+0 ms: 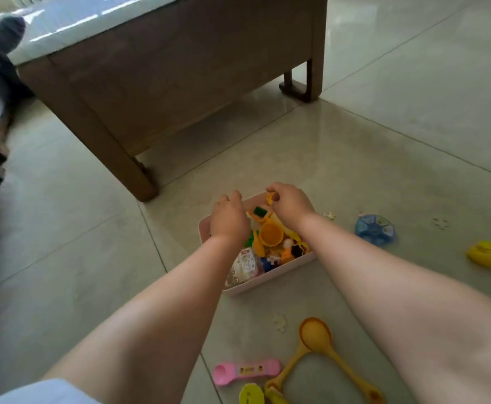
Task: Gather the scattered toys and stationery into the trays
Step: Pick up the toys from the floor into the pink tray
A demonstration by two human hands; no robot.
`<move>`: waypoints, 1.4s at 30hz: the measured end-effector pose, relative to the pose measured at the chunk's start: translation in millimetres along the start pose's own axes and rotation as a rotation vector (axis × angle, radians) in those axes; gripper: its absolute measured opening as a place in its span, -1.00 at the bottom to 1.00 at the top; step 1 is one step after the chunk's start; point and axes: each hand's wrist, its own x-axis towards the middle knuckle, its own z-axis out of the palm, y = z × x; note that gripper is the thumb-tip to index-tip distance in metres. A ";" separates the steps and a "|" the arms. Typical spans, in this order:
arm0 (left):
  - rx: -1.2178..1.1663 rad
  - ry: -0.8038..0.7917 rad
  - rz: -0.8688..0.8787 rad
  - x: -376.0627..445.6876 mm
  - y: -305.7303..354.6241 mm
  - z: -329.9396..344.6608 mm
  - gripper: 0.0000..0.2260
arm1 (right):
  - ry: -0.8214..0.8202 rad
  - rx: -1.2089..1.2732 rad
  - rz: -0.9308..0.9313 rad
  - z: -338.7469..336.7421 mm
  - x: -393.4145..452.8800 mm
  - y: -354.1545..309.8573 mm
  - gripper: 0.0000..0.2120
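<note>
Both hands hover over the pink tray [267,282] on the tiled floor: the right hand [289,204] pinches a small yellow toy piece [272,197] above its far edge, while the left hand [229,219] has its fingers curled downward, and whether it holds anything cannot be told. Inside the tray lie an orange cup [271,234] and mixed small toys. Scattered nearby are a blue disc [374,229], a yellow toy [485,254], an orange spoon [320,339] and a pink toy [245,371], with a wooden table [162,68] beyond.
</note>
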 end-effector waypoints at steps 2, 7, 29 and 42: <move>0.016 -0.024 0.035 -4.2 -2.0 1.5 -0.65 | 0.014 -0.018 0.008 -5.2 -8.2 7.0 -0.62; -0.020 -0.042 0.157 -14.0 28.6 12.1 -0.61 | 0.076 -0.106 0.100 -33.7 -22.7 37.3 -0.68; 0.360 -0.096 0.474 5.8 155.4 83.7 -0.82 | 0.071 -0.458 0.354 -73.0 -58.2 164.4 -0.39; 0.443 -0.200 0.448 21.7 171.0 120.3 -0.78 | 0.043 -0.393 0.347 -78.5 -64.2 180.7 -0.33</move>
